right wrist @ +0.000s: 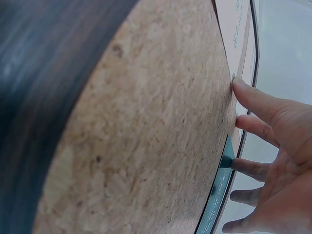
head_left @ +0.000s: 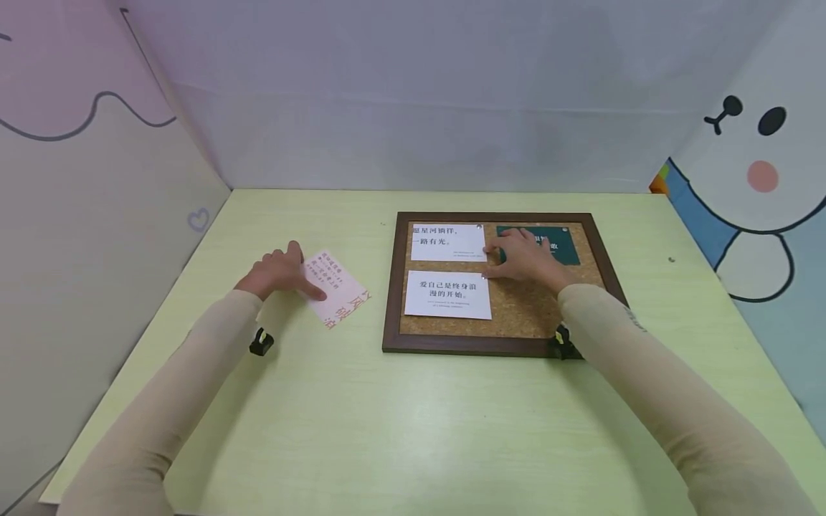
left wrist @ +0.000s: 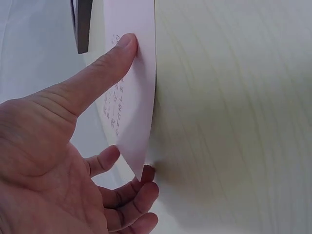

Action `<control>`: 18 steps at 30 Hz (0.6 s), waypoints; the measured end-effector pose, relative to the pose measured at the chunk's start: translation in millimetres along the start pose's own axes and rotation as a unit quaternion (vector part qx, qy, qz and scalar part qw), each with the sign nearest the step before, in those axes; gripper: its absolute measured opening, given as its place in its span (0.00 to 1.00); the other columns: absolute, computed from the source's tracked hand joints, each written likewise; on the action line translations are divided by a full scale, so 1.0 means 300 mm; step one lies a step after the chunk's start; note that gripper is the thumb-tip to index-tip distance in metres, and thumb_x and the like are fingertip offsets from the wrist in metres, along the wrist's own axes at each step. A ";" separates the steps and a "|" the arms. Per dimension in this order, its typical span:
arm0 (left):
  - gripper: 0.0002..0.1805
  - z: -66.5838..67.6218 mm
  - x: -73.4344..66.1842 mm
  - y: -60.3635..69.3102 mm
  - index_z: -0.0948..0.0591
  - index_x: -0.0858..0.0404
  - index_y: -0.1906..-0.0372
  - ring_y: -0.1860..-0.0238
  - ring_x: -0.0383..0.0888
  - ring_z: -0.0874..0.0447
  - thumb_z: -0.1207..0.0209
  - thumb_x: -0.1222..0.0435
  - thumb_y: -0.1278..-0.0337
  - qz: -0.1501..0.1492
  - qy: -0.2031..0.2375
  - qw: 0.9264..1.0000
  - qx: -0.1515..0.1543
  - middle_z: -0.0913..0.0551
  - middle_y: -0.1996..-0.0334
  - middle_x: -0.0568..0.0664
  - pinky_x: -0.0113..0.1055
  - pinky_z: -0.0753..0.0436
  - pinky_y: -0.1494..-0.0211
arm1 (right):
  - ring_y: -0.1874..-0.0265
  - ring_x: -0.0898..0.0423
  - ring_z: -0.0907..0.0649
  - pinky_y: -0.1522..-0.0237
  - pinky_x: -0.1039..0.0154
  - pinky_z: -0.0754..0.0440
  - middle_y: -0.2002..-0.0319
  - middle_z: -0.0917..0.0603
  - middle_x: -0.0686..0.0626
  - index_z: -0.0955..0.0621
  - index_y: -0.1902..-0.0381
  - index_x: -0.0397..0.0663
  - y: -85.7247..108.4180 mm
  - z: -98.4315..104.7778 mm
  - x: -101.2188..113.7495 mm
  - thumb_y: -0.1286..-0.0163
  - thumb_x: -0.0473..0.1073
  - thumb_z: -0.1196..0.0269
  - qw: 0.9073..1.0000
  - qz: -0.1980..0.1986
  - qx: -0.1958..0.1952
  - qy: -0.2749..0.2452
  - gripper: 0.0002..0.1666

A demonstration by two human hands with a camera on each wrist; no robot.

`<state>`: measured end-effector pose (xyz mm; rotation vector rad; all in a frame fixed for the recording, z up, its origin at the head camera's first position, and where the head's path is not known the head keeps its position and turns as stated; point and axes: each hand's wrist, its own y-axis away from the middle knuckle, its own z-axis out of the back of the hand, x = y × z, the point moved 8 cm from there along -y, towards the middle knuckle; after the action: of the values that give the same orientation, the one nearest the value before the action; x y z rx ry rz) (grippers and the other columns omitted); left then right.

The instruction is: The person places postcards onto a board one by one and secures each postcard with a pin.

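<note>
My left hand (head_left: pixel 279 271) holds a pink card (head_left: pixel 345 290) with red printing along one side, left of the corkboard. Its thumb lies across the printed face in the left wrist view, and a fingertip shows behind the card's corner (left wrist: pixel 139 168). My right hand (head_left: pixel 525 256) is spread over the corkboard (head_left: pixel 516 308). The thumb touches a tack at the corner of the lower white card (head_left: pixel 448 294). Another finger reaches the lower right corner of the upper white card (head_left: pixel 445 247). The remaining fingers partly cover a dark green card (head_left: pixel 564 247).
The corkboard has a dark brown wooden frame (head_left: pixel 452 345) and lies on a pale wooden table (head_left: pixel 387 416). Small tacks sit at the cards' corners. Walls with cartoon drawings (head_left: pixel 761 175) border the table at the sides; a pale backdrop (head_left: pixel 419 136) stands behind.
</note>
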<state>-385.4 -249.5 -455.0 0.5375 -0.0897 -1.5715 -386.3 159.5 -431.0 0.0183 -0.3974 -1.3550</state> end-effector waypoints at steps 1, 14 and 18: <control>0.50 0.000 0.006 0.002 0.39 0.67 0.43 0.56 0.59 0.30 0.26 0.43 0.63 0.002 0.002 1.000 0.000 0.27 0.58 0.61 0.51 0.29 0.52 | 0.26 0.31 0.51 0.36 0.23 0.59 0.26 0.43 0.37 0.24 0.37 0.55 0.000 0.000 0.001 0.37 0.59 0.33 1.000 -0.001 0.000 -0.001 0.33; 0.47 -0.002 0.022 0.026 0.39 0.62 0.44 0.58 0.58 0.27 0.27 0.41 0.62 -0.006 0.022 1.000 -0.014 0.23 0.62 0.58 0.51 0.31 0.52 | 0.27 0.30 0.51 0.37 0.22 0.58 0.26 0.43 0.36 0.24 0.37 0.55 -0.002 0.000 0.001 0.36 0.59 0.33 1.000 -0.002 0.002 -0.001 0.33; 0.46 0.001 0.026 0.026 0.38 0.62 0.44 0.58 0.59 0.27 0.28 0.40 0.61 -0.004 0.014 1.000 -0.019 0.23 0.61 0.58 0.50 0.31 0.54 | 0.27 0.30 0.51 0.37 0.22 0.59 0.26 0.44 0.36 0.24 0.37 0.54 -0.003 0.002 0.003 0.36 0.58 0.33 1.000 -0.002 0.002 -0.003 0.32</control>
<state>-378.3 -257.6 -454.1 0.5314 -0.0363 -1.5688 -387.2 158.6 -430.6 0.0181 -0.4058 -1.3579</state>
